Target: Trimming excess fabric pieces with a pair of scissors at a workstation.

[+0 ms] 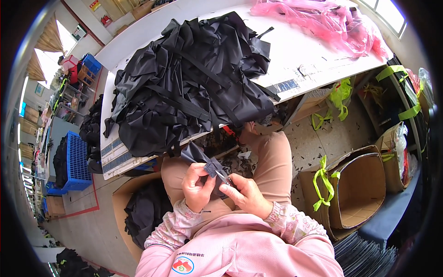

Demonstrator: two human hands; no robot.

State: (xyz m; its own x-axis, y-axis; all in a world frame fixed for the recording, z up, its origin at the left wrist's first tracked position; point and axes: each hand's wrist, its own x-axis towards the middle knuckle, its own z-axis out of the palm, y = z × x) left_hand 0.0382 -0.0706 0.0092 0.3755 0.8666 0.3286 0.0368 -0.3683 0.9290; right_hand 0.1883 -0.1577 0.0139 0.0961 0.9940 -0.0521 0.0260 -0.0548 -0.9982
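Over my lap, my left hand [197, 185] pinches the corner of a black fabric piece [192, 153] between thumb and fingers. My right hand [248, 194] is closed round a small pair of scissors [222, 176], whose metal blades point up and left at the fabric's edge. The blades meet or nearly meet the cloth; which, I cannot tell. Beyond my knees a large heap of black fabric pieces with straps [184, 78] lies on the white table [295, 71] and hangs over its near edge.
Pink plastic sheeting [323, 23] covers the table's far right. A cardboard box of black fabric [146, 210] stands at my left. Open cardboard boxes [360, 187] with a green strip [324, 184] are at my right. A blue crate [77, 161] sits farther left.
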